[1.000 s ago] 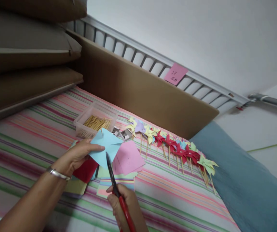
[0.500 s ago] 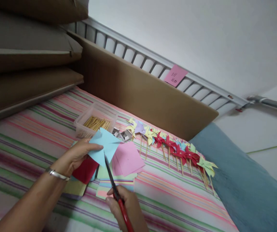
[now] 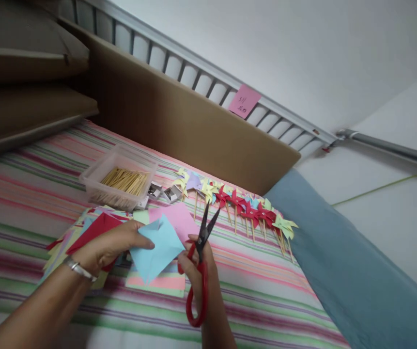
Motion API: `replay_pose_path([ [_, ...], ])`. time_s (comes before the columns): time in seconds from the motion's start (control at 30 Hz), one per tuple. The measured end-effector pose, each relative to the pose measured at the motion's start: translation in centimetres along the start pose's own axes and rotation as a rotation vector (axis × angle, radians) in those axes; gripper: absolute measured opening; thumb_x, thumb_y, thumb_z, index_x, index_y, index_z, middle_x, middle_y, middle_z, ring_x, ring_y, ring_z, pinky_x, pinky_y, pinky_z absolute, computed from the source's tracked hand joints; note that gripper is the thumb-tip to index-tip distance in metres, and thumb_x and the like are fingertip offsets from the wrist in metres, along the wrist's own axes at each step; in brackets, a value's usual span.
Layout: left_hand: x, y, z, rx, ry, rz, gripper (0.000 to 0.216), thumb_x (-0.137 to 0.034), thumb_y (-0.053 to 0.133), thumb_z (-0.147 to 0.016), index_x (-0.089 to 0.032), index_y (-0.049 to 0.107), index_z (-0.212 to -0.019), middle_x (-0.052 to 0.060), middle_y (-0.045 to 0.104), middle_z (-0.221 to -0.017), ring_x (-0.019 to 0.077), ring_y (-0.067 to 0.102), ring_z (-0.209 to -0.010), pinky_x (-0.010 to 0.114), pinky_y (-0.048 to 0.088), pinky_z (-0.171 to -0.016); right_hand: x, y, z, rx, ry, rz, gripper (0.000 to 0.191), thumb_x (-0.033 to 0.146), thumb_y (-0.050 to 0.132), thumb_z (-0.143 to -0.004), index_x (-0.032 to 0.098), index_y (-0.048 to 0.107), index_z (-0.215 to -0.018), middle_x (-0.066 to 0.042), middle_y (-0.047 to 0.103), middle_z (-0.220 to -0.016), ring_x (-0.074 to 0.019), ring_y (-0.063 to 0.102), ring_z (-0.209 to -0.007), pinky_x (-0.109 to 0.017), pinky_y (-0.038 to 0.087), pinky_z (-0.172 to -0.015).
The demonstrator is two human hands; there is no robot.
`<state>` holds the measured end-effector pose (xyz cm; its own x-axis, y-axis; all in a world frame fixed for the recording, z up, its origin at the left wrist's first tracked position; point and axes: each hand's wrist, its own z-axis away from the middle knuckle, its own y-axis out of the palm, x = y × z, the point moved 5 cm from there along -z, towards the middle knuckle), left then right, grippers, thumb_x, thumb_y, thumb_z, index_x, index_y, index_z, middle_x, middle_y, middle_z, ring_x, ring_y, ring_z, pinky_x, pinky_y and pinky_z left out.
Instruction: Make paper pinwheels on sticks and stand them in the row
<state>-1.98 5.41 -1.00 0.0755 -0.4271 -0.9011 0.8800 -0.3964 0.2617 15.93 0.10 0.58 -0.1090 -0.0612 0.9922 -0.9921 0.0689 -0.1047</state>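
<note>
My left hand [image 3: 108, 246] pinches a light blue paper square [image 3: 156, 247] with cut slits, held just above the striped cloth. My right hand [image 3: 198, 271] grips red-handled scissors [image 3: 200, 269]; their dark blades are parted and point up and away, just right of the blue paper. The right thumb side touches the blue paper's right corner. Under the blue paper lie a pink sheet [image 3: 177, 219] and a spread of coloured paper squares [image 3: 88, 230], red on top.
A clear tub of wooden sticks [image 3: 119, 183] stands behind the papers, with small metal clips [image 3: 162, 191] beside it. A row of finished paper pinwheels [image 3: 240, 208] runs to the right. Cardboard panel [image 3: 193, 126], brown cushions [image 3: 23, 63] and blue cloth [image 3: 357, 286] border the striped surface.
The scissors have swung from pointing at the blue paper's middle to its right side, blades now parted. The blue paper has come lower and nearer. The camera view has shifted right.
</note>
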Motion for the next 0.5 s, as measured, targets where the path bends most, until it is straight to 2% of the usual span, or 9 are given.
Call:
replay_pose_path([
  [0.1,0.9,1.4,-0.4,0.076,-0.041,-0.077,0.010,-0.019,0.071,-0.057,-0.013,0.070,-0.065,0.004,0.068,-0.058,0.0174,0.058,-0.051,0.023,0.039,-0.050,0.2,0.5,0.2,0.013,0.079,-0.026,0.037,0.025,0.060,-0.073,0.021,0.047,-0.107,0.005,0.047,-0.071,-0.0083,0.047,-0.049,-0.021,0.041,-0.046],
  [0.17,1.1,1.8,-0.6,0.110,-0.051,-0.067,0.011,-0.021,0.072,-0.058,-0.012,0.069,-0.063,0.004,0.066,-0.056,0.0168,0.058,-0.050,0.022,0.038,-0.049,0.3,0.5,0.4,-0.015,0.117,-0.028,0.034,0.022,0.059,-0.072,0.021,0.049,-0.105,0.006,0.043,-0.067,-0.0069,0.042,-0.046,-0.019,0.036,-0.041],
  [0.23,1.0,1.9,-0.7,0.105,-0.044,0.024,0.016,-0.025,0.074,-0.059,-0.013,0.070,-0.070,0.004,0.068,-0.061,0.0170,0.060,-0.054,0.022,0.040,-0.051,0.3,0.2,0.5,-0.066,0.116,-0.069,0.033,0.024,0.058,-0.072,0.021,0.050,-0.104,0.006,0.041,-0.066,-0.0069,0.041,-0.046,-0.018,0.035,-0.040],
  [0.37,0.8,2.7,-1.0,0.029,0.000,0.405,0.024,-0.032,0.073,-0.066,-0.017,0.069,-0.085,0.006,0.072,-0.081,0.0184,0.064,-0.070,0.027,0.049,-0.067,-0.2,-0.6,0.3,-0.237,0.037,-0.201,0.031,0.028,0.059,-0.073,0.021,0.051,-0.102,0.004,0.043,-0.072,-0.0100,0.048,-0.056,-0.022,0.043,-0.049],
  [0.43,1.2,3.6,-1.1,-0.016,0.007,0.551,0.021,-0.031,0.074,-0.066,-0.018,0.069,-0.082,0.005,0.072,-0.083,0.0189,0.065,-0.074,0.029,0.050,-0.072,-0.7,-0.9,0.2,-0.327,0.004,-0.232,0.030,0.028,0.060,-0.073,0.022,0.052,-0.101,0.003,0.045,-0.075,-0.0118,0.051,-0.064,-0.025,0.046,-0.057],
  [0.5,1.7,4.7,-0.9,-0.060,-0.002,0.592,0.019,-0.027,0.076,-0.063,-0.018,0.070,-0.078,0.004,0.073,-0.083,0.0185,0.065,-0.076,0.028,0.050,-0.073,-1.0,-0.8,0.1,-0.387,-0.021,-0.240,0.029,0.027,0.060,-0.074,0.023,0.051,-0.101,0.003,0.046,-0.078,-0.0124,0.052,-0.068,-0.026,0.047,-0.062],
])
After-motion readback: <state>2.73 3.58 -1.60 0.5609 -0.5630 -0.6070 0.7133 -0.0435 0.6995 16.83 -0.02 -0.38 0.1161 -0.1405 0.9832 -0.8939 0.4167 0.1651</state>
